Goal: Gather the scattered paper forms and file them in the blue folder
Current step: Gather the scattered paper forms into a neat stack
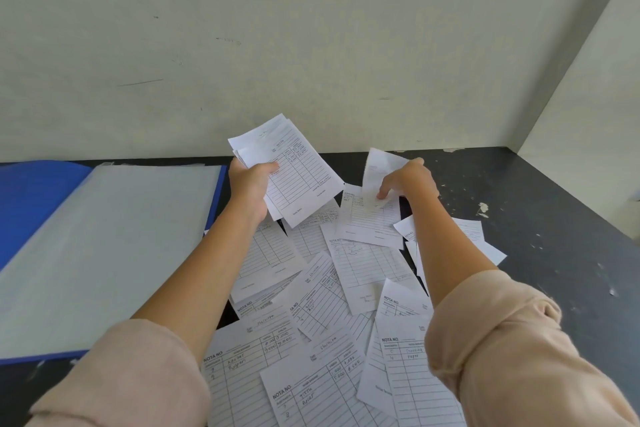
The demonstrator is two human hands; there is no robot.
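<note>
Several white ruled paper forms (311,315) lie scattered and overlapping on the dark table (561,225). My left hand (250,188) holds a small stack of gathered forms (294,170) raised above the pile. My right hand (407,182) pinches one curled form (375,170) and lifts its edge off the far part of the pile. The blue folder (20,198) lies open at the left, showing a clear plastic sleeve page (114,246).
A pale wall (311,45) rises right behind the table, and a second wall (595,87) closes the right side. The table surface at the right is scuffed with white flecks. Pink sleeves cover both my forearms near the bottom.
</note>
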